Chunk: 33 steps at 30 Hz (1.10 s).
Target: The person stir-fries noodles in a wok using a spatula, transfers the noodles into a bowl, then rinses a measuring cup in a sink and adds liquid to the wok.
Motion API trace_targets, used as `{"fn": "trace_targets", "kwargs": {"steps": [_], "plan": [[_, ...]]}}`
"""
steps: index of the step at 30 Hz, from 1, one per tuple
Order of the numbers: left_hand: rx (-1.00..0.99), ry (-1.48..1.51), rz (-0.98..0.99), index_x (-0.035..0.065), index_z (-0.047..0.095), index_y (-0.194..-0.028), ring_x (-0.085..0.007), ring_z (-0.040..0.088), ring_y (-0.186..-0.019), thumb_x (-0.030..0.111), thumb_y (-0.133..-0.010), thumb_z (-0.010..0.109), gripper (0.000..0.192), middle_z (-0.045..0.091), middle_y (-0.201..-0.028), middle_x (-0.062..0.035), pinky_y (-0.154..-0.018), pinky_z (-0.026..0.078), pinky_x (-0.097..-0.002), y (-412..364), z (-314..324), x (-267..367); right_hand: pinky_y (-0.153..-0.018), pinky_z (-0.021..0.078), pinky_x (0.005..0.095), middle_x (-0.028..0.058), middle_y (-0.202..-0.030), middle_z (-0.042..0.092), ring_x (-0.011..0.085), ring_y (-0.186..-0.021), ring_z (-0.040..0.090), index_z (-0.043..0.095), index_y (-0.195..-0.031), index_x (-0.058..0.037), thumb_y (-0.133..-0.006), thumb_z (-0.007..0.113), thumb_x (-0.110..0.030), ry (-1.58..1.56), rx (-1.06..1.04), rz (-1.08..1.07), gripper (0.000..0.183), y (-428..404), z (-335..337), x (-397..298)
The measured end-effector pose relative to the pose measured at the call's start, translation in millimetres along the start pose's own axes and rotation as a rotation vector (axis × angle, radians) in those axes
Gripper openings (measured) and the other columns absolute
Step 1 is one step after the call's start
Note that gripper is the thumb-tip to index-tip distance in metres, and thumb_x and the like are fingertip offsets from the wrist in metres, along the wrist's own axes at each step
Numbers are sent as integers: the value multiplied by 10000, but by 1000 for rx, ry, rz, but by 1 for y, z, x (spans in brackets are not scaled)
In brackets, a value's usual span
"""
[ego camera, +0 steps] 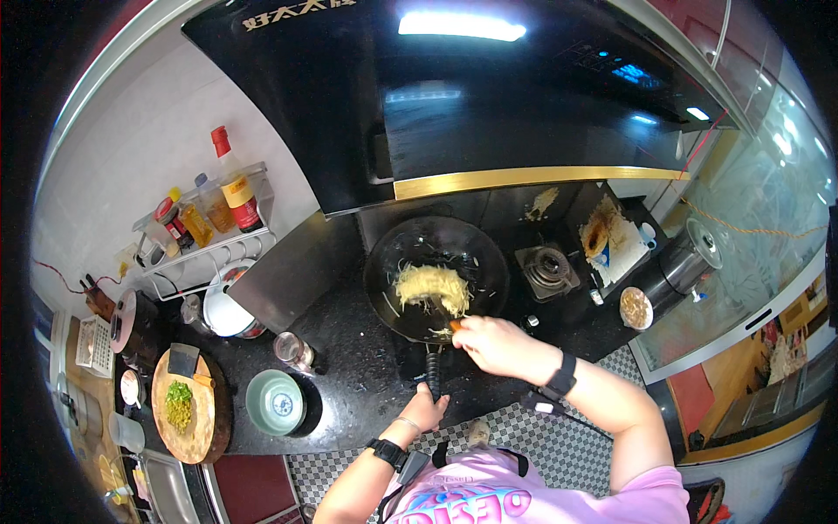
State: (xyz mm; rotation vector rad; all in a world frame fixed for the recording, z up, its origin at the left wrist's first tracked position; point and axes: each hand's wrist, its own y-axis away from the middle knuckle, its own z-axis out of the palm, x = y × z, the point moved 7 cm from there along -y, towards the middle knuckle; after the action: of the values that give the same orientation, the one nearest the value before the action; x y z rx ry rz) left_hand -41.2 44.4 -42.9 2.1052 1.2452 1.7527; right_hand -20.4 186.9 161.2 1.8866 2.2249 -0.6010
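Observation:
A dark wok (386, 295) sits on the stove in front of me, holding a heap of pale yellow shreds (429, 285). My left hand (423, 409) is closed around the wok's black handle (433, 373). Over the near right rim, my right hand (481, 344) grips the orange-brown handle of a utensil (455, 325); its working end lies at the shreds and is partly hidden. Left of the wok, a green bowl (262, 399) and a glass jar (293, 350) stand on the black counter.
A round wooden chopping board (190, 445) at the left carries a cleaver (183, 361) and chopped green and yellow-green food (178, 406). Right of the wok are a second burner (547, 270) and a bowl of food (636, 308). A range hood (524, 144) overhangs the stove; bottles stand on a wall rack (209, 245).

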Motion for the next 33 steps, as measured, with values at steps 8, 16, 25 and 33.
{"fn": "trace_targets", "kwargs": {"steps": [8, 16, 25, 33], "plan": [[-9, 76, -11, -64, 335, -1101, -177, 601, -556, 286, -940, 591, 463, 594, -727, -104, -466, 510, -313, 3, -2, -4, -713, 525, 339, 114, -837, 648, 277, -780, 644, 654, -937, -59, -841, 618, -94, -226, -11, 71, 108, -29, -52, -28], [-51, 54, 55, -92, 317, -1130, -178, 608, -519, 312, -930, 604, 535, 601, -725, -116, -479, 515, -296, 9, 2, 15, -671, 514, 384, 152, -796, 658, 325, -737, 649, 635, -930, -54, -859, 588, -127, -221, 92, 111, 113, -67, -13, 2], [-66, 128, 8, -46, 347, -1143, -158, 594, -518, 351, -926, 607, 522, 595, -714, -89, -484, 521, -291, 13, 9, 3, -633, 489, 370, 154, -754, 637, 298, -688, 637, 619, -914, -40, -854, 594, -116, -303, 263, 99, 99, -85, -17, -3], [-30, 122, 73, -62, 349, -1131, -170, 585, -497, 325, -935, 589, 496, 586, -656, -87, -483, 502, -304, 6, 8, -13, -758, 524, 326, 134, -904, 693, 245, -824, 679, 659, -960, -38, -850, 628, -105, -231, -3, 197, 133, -45, -67, 20]]}}
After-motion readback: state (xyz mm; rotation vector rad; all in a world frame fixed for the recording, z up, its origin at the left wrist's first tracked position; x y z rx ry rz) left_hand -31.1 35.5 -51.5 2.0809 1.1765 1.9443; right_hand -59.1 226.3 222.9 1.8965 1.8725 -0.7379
